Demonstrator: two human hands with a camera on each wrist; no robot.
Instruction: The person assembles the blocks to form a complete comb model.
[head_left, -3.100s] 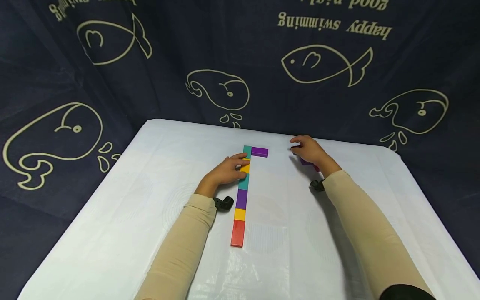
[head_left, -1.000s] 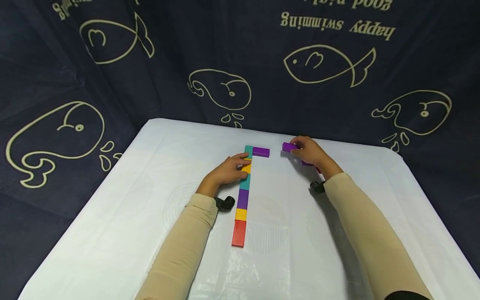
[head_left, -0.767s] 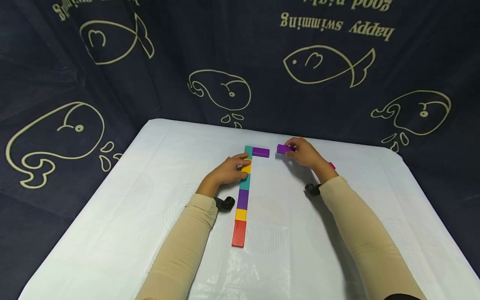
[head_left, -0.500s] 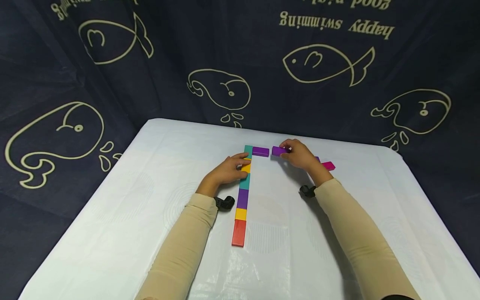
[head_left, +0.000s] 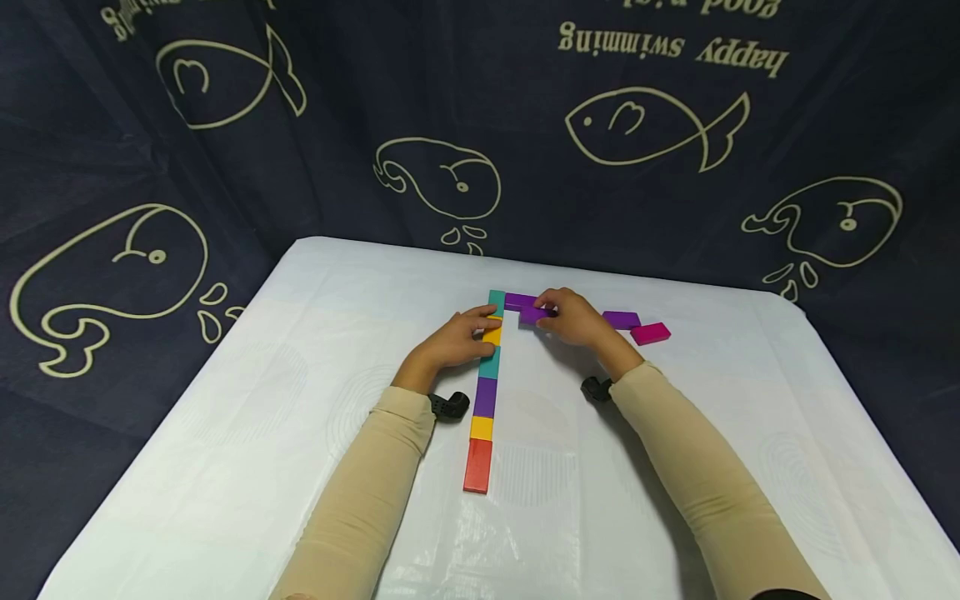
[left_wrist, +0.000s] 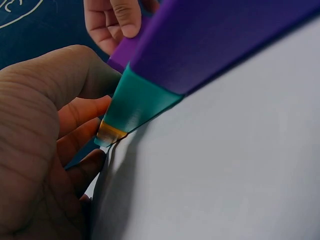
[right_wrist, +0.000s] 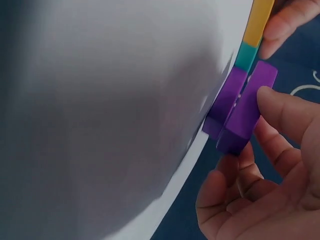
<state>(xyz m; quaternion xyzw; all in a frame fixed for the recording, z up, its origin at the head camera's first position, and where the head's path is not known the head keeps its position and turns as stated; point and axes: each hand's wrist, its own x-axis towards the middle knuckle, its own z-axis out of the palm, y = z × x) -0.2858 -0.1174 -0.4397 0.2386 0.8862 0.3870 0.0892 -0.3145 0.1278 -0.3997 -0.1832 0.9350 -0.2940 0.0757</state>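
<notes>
A row of coloured blocks runs down the white table, with a red block (head_left: 477, 466) at the near end and a teal block (head_left: 497, 301) at the far end. My left hand (head_left: 450, 340) rests along the row's left side, fingertips touching it around the yellow block (head_left: 492, 336). A purple block (right_wrist: 227, 97) lies crosswise, its end against the far teal block. My right hand (head_left: 573, 319) pinches another purple block (right_wrist: 252, 107) between thumb and fingers. That block is close beside the crosswise one and roughly parallel to it; whether they touch I cannot tell.
To the right of my right hand lie a purple block (head_left: 622, 320) and a magenta block (head_left: 650, 333), close together. Behind the table's far edge hangs a dark blue cloth (head_left: 525, 217) with fish and whale drawings.
My right hand has picked a purple block from the right-hand group and carried it left, then nearer, to the crosswise purple block. My left hand has stayed put.
</notes>
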